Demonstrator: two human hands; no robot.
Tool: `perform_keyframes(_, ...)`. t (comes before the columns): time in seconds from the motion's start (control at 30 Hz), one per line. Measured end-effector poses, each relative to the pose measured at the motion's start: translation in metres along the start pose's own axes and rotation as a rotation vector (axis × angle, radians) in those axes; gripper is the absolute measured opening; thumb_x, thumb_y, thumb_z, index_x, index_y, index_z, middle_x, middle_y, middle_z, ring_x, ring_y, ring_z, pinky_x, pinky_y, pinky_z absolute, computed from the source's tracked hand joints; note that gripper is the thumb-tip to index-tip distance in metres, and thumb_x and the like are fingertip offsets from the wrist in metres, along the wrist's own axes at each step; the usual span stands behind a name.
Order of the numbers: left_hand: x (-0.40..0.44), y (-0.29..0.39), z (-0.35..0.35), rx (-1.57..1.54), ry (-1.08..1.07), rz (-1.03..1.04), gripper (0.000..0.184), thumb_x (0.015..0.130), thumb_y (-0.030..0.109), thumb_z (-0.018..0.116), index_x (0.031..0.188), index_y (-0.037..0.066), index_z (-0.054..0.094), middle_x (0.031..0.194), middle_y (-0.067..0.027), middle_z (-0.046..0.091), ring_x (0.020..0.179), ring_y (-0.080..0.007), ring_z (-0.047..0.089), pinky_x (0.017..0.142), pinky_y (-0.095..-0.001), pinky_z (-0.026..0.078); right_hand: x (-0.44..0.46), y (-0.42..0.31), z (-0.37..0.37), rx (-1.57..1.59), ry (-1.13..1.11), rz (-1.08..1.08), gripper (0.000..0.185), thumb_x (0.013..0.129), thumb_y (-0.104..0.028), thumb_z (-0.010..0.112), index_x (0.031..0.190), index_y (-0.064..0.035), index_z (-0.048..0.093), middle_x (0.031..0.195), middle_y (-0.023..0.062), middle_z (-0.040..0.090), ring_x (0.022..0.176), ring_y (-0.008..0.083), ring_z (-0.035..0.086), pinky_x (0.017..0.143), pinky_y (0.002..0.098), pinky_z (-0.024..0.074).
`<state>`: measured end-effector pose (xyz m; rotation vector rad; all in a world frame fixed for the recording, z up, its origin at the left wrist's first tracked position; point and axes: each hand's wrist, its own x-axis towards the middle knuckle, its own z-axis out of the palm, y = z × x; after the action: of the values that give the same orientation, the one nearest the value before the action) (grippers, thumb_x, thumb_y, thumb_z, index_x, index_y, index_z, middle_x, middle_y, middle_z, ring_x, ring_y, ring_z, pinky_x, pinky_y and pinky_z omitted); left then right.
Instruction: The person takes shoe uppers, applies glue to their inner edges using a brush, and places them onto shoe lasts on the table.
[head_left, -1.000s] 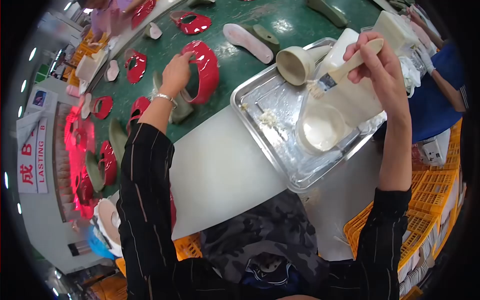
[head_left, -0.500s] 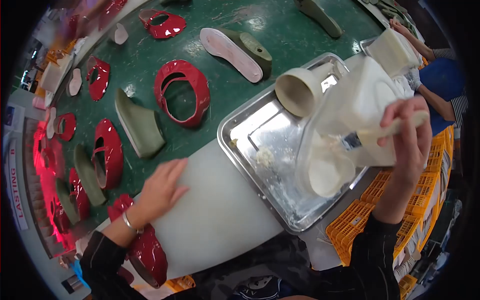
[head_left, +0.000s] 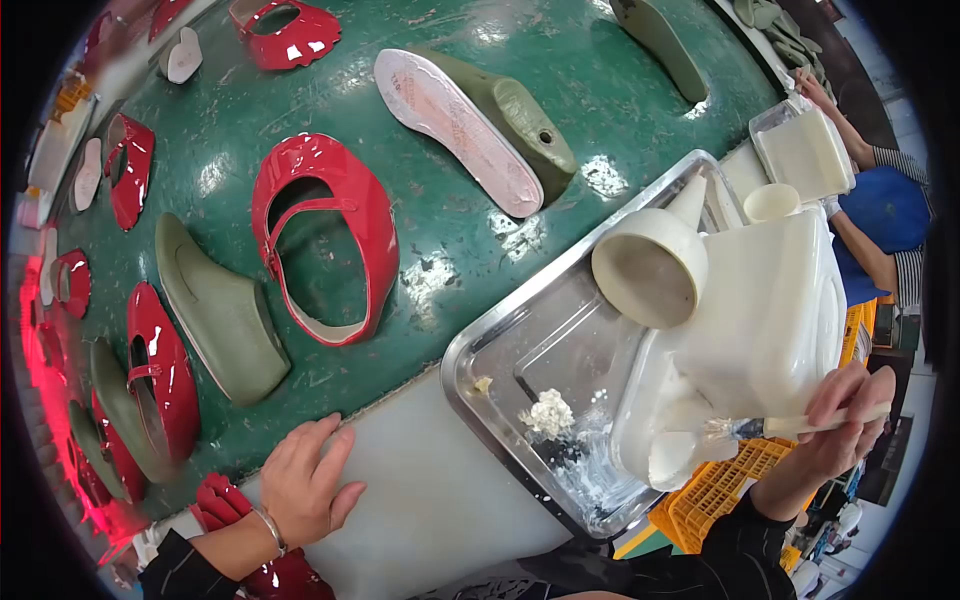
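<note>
My right hand [head_left: 838, 425] is closed round the handle of a brush [head_left: 785, 427]. The bristle end reaches to the left, over the mouth of a white plastic jug [head_left: 760, 290] that lies on its side in a metal tray [head_left: 462, 345]. White paste streaks the tray floor, and a white clump [head_left: 549, 413] sits there. My left hand [head_left: 308, 482] hovers or rests at the edge of a pale board [head_left: 430, 480], fingers stretched and nothing in them. Beneath that wrist is a partly hidden red glossy shoe upper [head_left: 222, 503].
A cream funnel [head_left: 648, 268] lies in the tray against the jug. On the green table are a red strapped upper [head_left: 375, 235], a green shoe last [head_left: 225, 315] and a last with a pale insole [head_left: 460, 130]. At right, a co-worker's arm [head_left: 862, 245] is beside a white tub [head_left: 808, 150].
My right hand has moved lower with the brush, whose bristles now lie by the jug's mouth. My left hand is lower in view. The camera view has shifted.
</note>
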<state>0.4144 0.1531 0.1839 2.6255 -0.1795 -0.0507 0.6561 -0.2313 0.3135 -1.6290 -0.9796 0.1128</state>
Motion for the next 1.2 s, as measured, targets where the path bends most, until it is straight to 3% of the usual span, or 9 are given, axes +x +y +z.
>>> perform_keyframes(0.3,0.005,0.002,0.003,0.002,0.031,0.020,0.061,0.066,0.018,0.070,0.118,-0.001,0.046,0.114,-0.0240,0.049,0.093,-0.0400,0.054,0.076,-0.0440,0.047,0.000,0.002,-0.005,-0.028,-0.009,0.011,0.021,0.089,-0.021,0.056,0.089,-0.0078,0.039,0.078,0.0146,0.058,0.049,0.0066,0.052,0.048,0.0145,0.0463)
perform_keyframes(0.4,0.009,0.006,0.001,0.018,0.014,0.019,0.058,0.070,0.017,0.065,0.119,-0.005,0.043,0.113,-0.0247,0.051,0.095,-0.0402,0.054,0.079,-0.0439,0.047,0.004,0.003,-0.001,0.017,0.031,-0.003,0.011,0.090,-0.012,0.048,0.090,-0.0045,0.040,0.076,0.0164,0.056,0.048,0.0073,0.051,0.047,0.0152,0.0456)
perform_keyframes(0.47,0.009,0.008,0.001,0.034,0.041,0.022,0.058,0.070,0.017,0.065,0.120,-0.004,0.043,0.113,-0.0234,0.051,0.095,-0.0395,0.054,0.079,-0.0432,0.047,0.000,-0.001,-0.003,-0.202,0.052,0.034,0.007,0.092,-0.011,0.042,0.091,-0.0052,0.039,0.075,0.0143,0.052,0.048,0.0059,0.045,0.044,0.0108,0.0375)
perform_keyframes(0.5,0.009,0.009,0.002,0.042,0.064,0.028,0.058,0.070,0.016,0.065,0.120,-0.003,0.043,0.113,-0.0222,0.051,0.096,-0.0388,0.054,0.080,-0.0425,0.046,0.001,-0.004,0.001,-0.157,0.091,0.107,0.004,0.091,-0.008,0.038,0.092,-0.0041,0.039,0.076,0.0138,0.053,0.050,0.0072,0.046,0.047,0.0127,0.0385)
perform_keyframes(0.73,0.002,0.024,0.007,0.108,0.132,0.004,0.056,0.073,0.014,0.063,0.123,0.000,0.042,0.113,-0.0188,0.052,0.100,-0.0356,0.052,0.082,-0.0409,0.045,0.010,-0.015,0.004,-0.026,0.060,0.205,0.008,0.090,-0.009,0.045,0.093,-0.0020,0.046,0.084,0.0109,0.058,0.066,0.0094,0.054,0.058,0.0193,0.0442)
perform_keyframes(0.93,0.002,0.032,0.018,0.263,0.145,0.009,0.051,0.080,0.013,0.057,0.126,0.002,0.040,0.114,-0.0179,0.051,0.099,-0.0332,0.052,0.085,-0.0396,0.043,0.011,-0.008,-0.007,0.056,-0.068,0.182,0.009,0.093,-0.015,0.048,0.095,-0.0058,0.047,0.083,0.0040,0.060,0.066,0.0060,0.055,0.057,0.0182,0.0439)
perform_keyframes(1.1,0.004,0.058,0.013,0.723,-0.050,-0.066,0.047,0.078,0.017,0.060,0.120,0.005,0.044,0.110,-0.0148,0.052,0.097,-0.0304,0.053,0.081,-0.0391,0.043,0.013,-0.002,-0.006,-0.011,-0.086,0.104,0.013,0.092,-0.018,0.049,0.093,-0.0052,0.049,0.080,0.0026,0.061,0.061,0.0054,0.055,0.054,0.0183,0.0432)
perform_keyframes(1.2,-0.015,0.117,0.009,0.477,-0.007,0.182,0.043,0.076,0.017,0.062,0.115,0.007,0.048,0.108,-0.0162,0.055,0.095,-0.0320,0.055,0.081,-0.0404,0.044,0.012,-0.001,-0.007,-0.022,-0.074,0.082,0.014,0.092,-0.020,0.049,0.093,-0.0053,0.049,0.079,0.0024,0.062,0.059,0.0054,0.055,0.053,0.0184,0.0431)
